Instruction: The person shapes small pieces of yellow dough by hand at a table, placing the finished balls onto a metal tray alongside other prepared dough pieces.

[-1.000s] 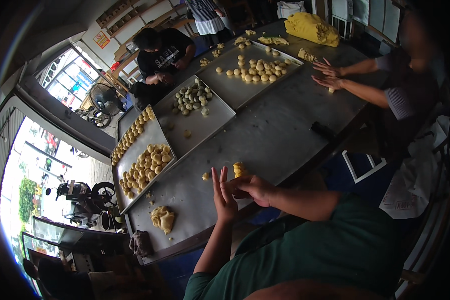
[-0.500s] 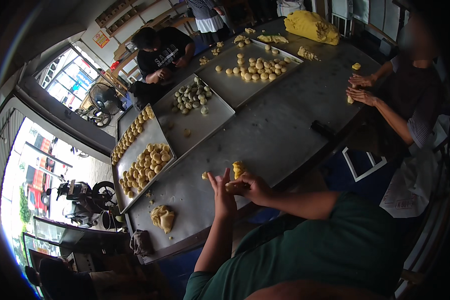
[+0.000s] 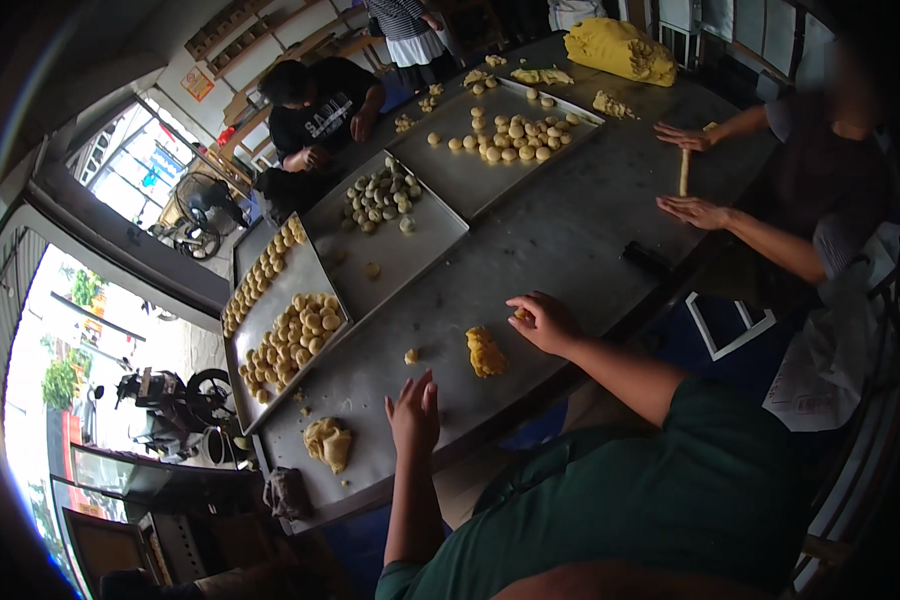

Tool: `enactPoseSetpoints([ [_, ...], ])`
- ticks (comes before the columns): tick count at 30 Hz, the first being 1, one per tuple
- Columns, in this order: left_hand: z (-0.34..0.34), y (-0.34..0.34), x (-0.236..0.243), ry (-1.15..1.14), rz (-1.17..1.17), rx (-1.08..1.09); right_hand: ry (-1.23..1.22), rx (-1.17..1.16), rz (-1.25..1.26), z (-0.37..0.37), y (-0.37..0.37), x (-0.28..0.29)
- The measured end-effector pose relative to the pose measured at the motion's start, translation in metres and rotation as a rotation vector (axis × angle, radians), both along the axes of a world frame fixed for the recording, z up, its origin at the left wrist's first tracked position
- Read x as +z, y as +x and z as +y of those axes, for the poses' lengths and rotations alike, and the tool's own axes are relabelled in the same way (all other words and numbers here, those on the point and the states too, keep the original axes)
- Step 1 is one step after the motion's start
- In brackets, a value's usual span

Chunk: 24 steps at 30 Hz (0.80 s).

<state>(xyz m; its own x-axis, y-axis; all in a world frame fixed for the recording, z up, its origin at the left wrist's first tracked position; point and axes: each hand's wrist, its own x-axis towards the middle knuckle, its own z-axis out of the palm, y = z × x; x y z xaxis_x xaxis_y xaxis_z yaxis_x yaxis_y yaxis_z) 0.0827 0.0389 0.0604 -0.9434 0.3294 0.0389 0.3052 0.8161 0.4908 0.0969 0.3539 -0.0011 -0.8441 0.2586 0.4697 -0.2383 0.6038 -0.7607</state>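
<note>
My left hand (image 3: 413, 412) hovers over the near side of the metal table (image 3: 570, 262), fingers apart and holding nothing. Just beyond its fingertips lies a small ball of dough (image 3: 411, 356). Farther right, my right hand (image 3: 547, 325) pinches a small yellowish piece of dough (image 3: 521, 314); the fingers partly hide it. Between the hands rests a deeper yellow lump (image 3: 485, 353). To the left of my left hand sits a larger pale dough lump (image 3: 327, 444), with crumbs around it.
Trays of round dough balls (image 3: 295, 340), greyish balls (image 3: 382, 195) and pale balls (image 3: 515, 138) line the far side. A co-worker's hands (image 3: 698, 212) roll a dough strip (image 3: 684, 172) at right. A big yellow dough mass (image 3: 620, 52) and a dark cloth (image 3: 286, 493) lie at opposite ends.
My hands have parted: the right moved right and away with the small piece, the left dropped back and left. At right, the co-worker's hands spread apart along a longer dough strip.
</note>
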Motion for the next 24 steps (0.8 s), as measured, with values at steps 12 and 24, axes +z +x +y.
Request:
enactPoseSetpoints([
  [12,-0.035,0.028,0.015,-0.342,-0.054,-0.069,0.121,0.047,-0.087,-0.002,0.000,0.004],
  [24,-0.011,-0.063,-0.033,0.072,0.391,0.080,0.200,0.098,-0.036,0.005,-0.004,-0.005],
])
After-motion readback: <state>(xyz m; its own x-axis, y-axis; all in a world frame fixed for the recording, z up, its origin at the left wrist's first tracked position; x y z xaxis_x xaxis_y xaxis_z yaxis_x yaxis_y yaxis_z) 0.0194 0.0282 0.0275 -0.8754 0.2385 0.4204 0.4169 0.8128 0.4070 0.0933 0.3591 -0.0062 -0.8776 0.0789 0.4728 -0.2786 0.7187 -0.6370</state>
